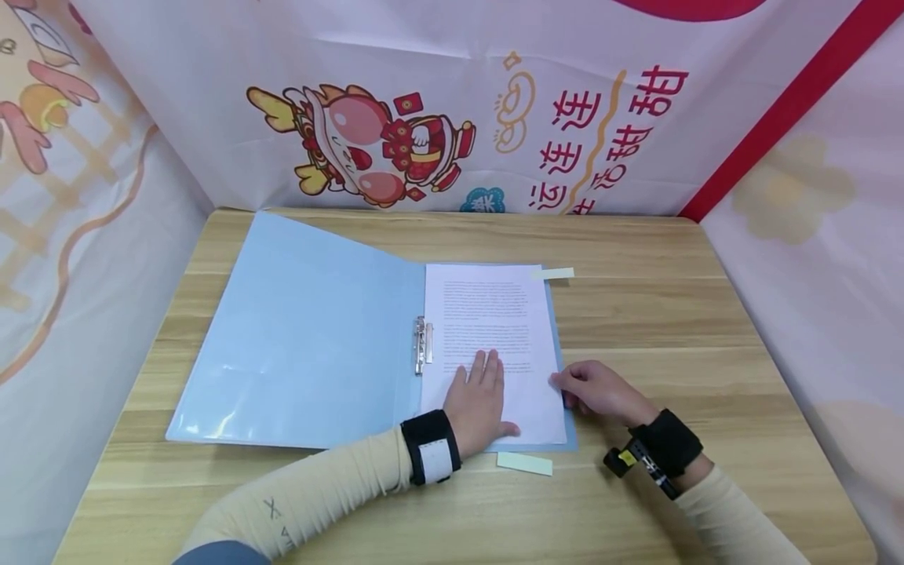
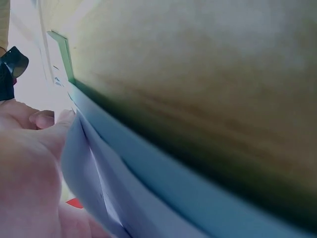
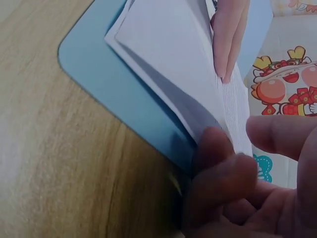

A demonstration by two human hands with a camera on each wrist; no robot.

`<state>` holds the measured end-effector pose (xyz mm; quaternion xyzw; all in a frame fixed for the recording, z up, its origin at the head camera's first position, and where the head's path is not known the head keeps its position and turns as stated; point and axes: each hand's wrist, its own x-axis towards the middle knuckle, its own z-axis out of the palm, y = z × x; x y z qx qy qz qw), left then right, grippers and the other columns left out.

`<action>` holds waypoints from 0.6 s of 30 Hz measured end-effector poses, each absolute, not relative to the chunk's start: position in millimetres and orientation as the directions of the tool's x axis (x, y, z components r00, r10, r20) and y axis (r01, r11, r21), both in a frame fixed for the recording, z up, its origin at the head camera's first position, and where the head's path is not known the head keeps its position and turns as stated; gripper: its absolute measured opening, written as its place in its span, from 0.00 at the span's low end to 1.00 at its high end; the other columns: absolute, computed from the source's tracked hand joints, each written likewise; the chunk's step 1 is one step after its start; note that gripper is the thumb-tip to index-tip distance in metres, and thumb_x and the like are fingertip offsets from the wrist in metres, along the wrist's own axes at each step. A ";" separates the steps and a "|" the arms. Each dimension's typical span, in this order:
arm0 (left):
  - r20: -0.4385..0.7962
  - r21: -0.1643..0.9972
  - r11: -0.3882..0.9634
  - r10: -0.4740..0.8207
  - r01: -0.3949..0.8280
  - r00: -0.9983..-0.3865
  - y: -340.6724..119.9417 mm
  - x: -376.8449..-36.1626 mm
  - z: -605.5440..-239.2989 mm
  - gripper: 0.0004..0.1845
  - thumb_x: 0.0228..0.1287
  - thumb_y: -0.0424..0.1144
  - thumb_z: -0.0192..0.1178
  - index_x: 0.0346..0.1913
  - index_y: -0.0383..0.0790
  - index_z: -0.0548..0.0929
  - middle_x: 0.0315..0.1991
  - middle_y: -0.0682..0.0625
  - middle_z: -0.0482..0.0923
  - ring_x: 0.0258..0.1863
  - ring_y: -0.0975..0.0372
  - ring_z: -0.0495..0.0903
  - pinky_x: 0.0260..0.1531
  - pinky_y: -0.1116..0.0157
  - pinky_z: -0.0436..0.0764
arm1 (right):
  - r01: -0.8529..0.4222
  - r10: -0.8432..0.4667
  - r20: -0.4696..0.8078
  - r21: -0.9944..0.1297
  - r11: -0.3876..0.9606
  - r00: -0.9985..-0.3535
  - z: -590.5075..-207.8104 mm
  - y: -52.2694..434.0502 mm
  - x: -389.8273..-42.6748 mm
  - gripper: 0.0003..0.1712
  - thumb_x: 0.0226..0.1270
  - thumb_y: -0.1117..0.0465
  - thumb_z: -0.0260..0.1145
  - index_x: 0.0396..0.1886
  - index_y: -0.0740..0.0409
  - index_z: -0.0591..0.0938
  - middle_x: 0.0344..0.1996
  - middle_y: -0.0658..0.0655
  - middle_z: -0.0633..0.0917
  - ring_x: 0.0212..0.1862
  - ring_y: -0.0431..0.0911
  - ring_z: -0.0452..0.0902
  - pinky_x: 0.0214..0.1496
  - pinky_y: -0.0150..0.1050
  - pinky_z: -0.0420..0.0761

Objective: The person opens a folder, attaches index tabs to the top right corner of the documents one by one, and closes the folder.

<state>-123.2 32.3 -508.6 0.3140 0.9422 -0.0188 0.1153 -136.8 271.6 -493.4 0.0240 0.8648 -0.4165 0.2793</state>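
Observation:
A light blue folder (image 1: pixel 318 337) lies opened out, with a metal clip (image 1: pixel 421 345) along its spine. Printed white paper (image 1: pixel 487 314) covers its right side. My left hand (image 1: pixel 480 400) rests on the lower half of the top page, fingers straight and thumb spread. At the page's right edge, my right hand (image 1: pixel 596 390) pinches the paper between thumb and curled fingers. The right wrist view shows the paper (image 3: pixel 168 49) raised along that edge, with a gap above the folder's blue cover (image 3: pixel 94 64). Some right fingertips are hidden beneath the paper.
One pale green sticky tab (image 1: pixel 554 274) sticks out at the paper's top right corner. Another pale strip (image 1: pixel 525 464) lies by the folder's bottom edge. The wooden table (image 1: pixel 657 314) meets printed cloth (image 1: pixel 438 47) at the back and sides.

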 end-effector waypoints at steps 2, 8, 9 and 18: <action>-0.234 0.031 0.802 0.586 0.597 -0.776 32.0 -122.8 -507.9 0.56 0.65 0.75 0.52 0.78 0.31 0.58 0.80 0.37 0.49 0.79 0.48 0.51 0.72 0.49 0.63 | 0.258 -0.217 -0.501 -0.713 0.652 -0.838 -493.7 271.6 -137.2 0.22 0.79 0.49 0.59 0.31 0.61 0.83 0.20 0.54 0.75 0.24 0.47 0.70 0.28 0.36 0.67; -0.247 0.054 0.802 0.588 0.595 -0.770 31.4 -123.5 -505.7 0.56 0.65 0.75 0.50 0.78 0.31 0.58 0.80 0.37 0.49 0.79 0.47 0.51 0.72 0.49 0.63 | 0.251 -0.237 -0.503 -0.719 0.648 -0.831 -495.1 272.1 -138.9 0.20 0.80 0.50 0.58 0.35 0.61 0.84 0.21 0.54 0.74 0.26 0.47 0.70 0.30 0.36 0.67; -0.248 0.070 0.804 0.587 0.590 -0.771 31.3 -123.8 -505.1 0.55 0.65 0.75 0.51 0.78 0.31 0.58 0.80 0.36 0.50 0.79 0.47 0.51 0.72 0.48 0.63 | 0.253 -0.237 -0.505 -0.719 0.647 -0.830 -495.0 271.9 -139.2 0.20 0.80 0.50 0.58 0.35 0.61 0.84 0.21 0.54 0.74 0.26 0.48 0.70 0.31 0.36 0.67; -0.178 0.208 0.771 0.635 0.602 -0.752 34.6 -122.8 -490.1 0.47 0.67 0.73 0.51 0.72 0.35 0.72 0.73 0.38 0.67 0.73 0.48 0.66 0.65 0.48 0.73 | 0.261 -0.244 -0.502 -0.736 0.624 -0.830 -493.3 270.4 -143.3 0.22 0.80 0.51 0.57 0.32 0.63 0.84 0.19 0.52 0.75 0.26 0.46 0.70 0.30 0.35 0.67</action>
